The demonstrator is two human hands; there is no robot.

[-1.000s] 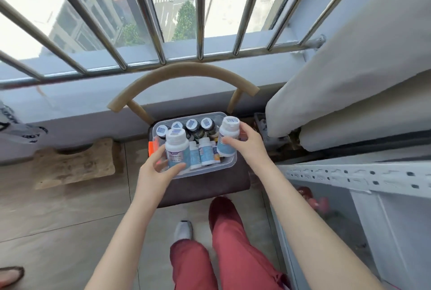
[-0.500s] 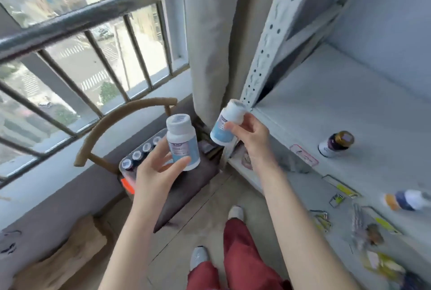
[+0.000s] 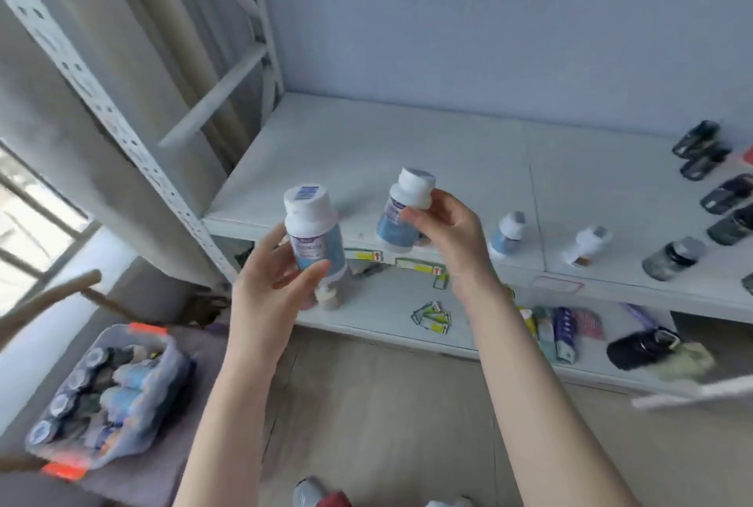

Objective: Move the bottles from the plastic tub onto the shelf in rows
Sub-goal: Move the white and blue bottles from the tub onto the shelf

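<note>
White-capped plastic bottles [image 3: 311, 233] are held upright before the white metal shelf [image 3: 366, 148].
The right bottle [image 3: 401, 217] is gripped by the right hand [image 3: 446, 231] at the shelf edge; the left bottle [image 3: 313, 239] is gripped by the left hand [image 3: 273, 286] short of it; the clear plastic tub [image 3: 171, 368] sits lower left.

Upper shelf [image 3: 366, 148] is seen bare on its left half, front edge to back wall. Left flank is closed by a perforated upright [image 3: 122, 119] and diagonal brace [image 3: 212, 99]. Rightward, room is taken by a blue-labelled bottle [image 3: 507, 233], a white bottle [image 3: 586, 243], a dark jar [image 3: 674, 258] and dark containers [image 3: 696, 144].
</note>
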